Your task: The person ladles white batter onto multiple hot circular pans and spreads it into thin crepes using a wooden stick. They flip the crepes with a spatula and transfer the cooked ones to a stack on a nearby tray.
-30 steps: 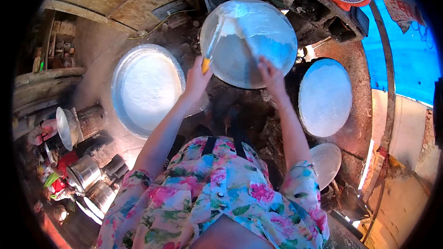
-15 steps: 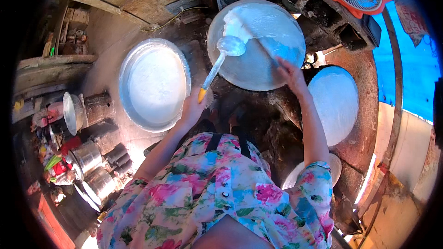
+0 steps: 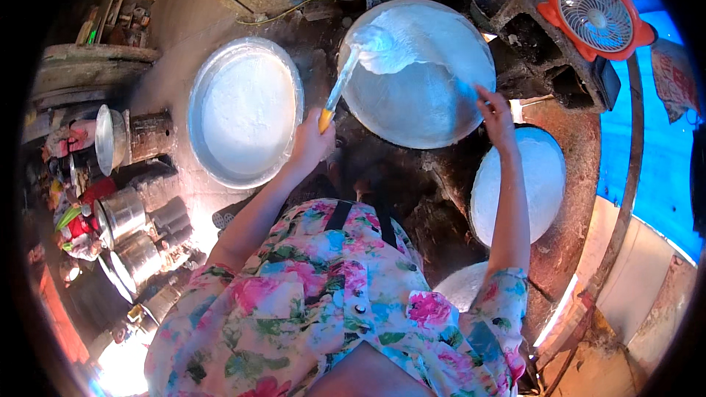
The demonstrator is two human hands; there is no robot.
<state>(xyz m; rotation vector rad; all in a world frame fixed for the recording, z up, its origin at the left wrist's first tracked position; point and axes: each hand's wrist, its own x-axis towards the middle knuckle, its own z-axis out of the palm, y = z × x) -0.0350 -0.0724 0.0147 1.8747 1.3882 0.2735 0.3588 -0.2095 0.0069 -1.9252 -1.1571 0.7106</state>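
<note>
My left hand point(image 3: 314, 140) is closed around the yellow-ended handle of a metal ladle point(image 3: 341, 87). The ladle's bowl is at the far left of a wide round pan point(image 3: 419, 114), over a thick white layer point(image 3: 434, 33) on the pan's far half. The near half looks grey and thinly coated. At the pan's right rim, my right hand point(image 3: 500, 121) has its fingers drawn together. A faint blurred streak runs from them over the pan; what they hold cannot be made out.
Left stands a broad metal basin point(image 3: 246, 114) of white stuff. Another white-topped round vessel point(image 3: 521, 187) is beneath my right forearm, with a pale round thing point(image 3: 465, 287) nearer me. An orange fan point(image 3: 594, 15) sits by concrete blocks point(image 3: 540, 40) at far right. Metal pots point(image 3: 129, 220) stand at left.
The ladle's bowl has moved farther out and now overlaps the white layer, which covers more of the pan's far side. My right hand has shifted right, to the pan's rim.
</note>
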